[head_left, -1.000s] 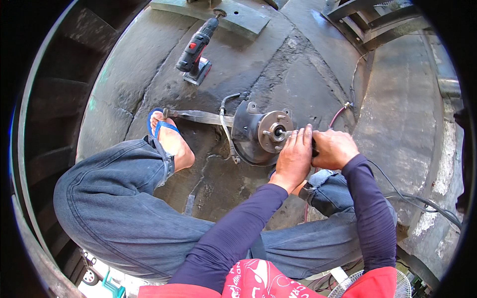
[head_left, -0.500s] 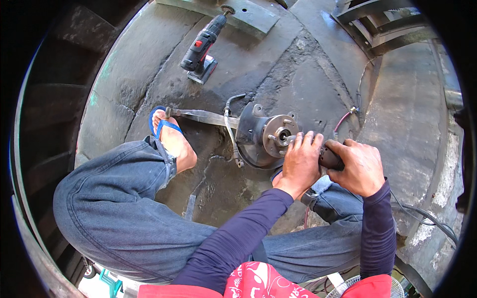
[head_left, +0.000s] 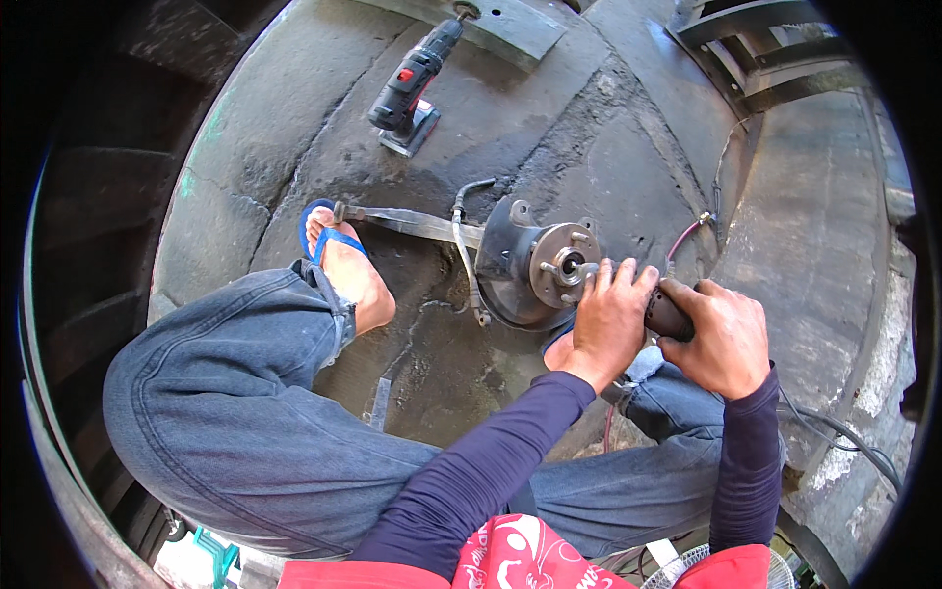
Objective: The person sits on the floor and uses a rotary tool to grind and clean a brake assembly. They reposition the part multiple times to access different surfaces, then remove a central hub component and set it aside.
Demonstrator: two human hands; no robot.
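A wheel hub (head_left: 567, 263) with studs round its face sits on a steering knuckle with a dark dust shield (head_left: 507, 287), low on the floor between my feet. My left hand (head_left: 614, 316) wraps over the front of a dark cylindrical hand tool (head_left: 668, 315), fingers closed. A grey metal tip (head_left: 586, 268) comes out past those fingers and meets the hub at or near its centre bore. My right hand (head_left: 719, 332) grips the tool's rear body, thumb along its side. The tool's middle is mostly covered by my hands, so its exact kind does not show.
A long metal arm (head_left: 412, 223) runs from the knuckle to my sandalled left foot (head_left: 343, 257). A bent hose (head_left: 458, 236) hangs beside it. Further off stands a cordless drill (head_left: 410, 88). A pink hose (head_left: 683, 236) lies at right, a metal frame (head_left: 760, 49) beyond.
The view has shifted slightly, so the scene sits a little further right. Both hands keep their hold on the tool, its tip still at the hub.
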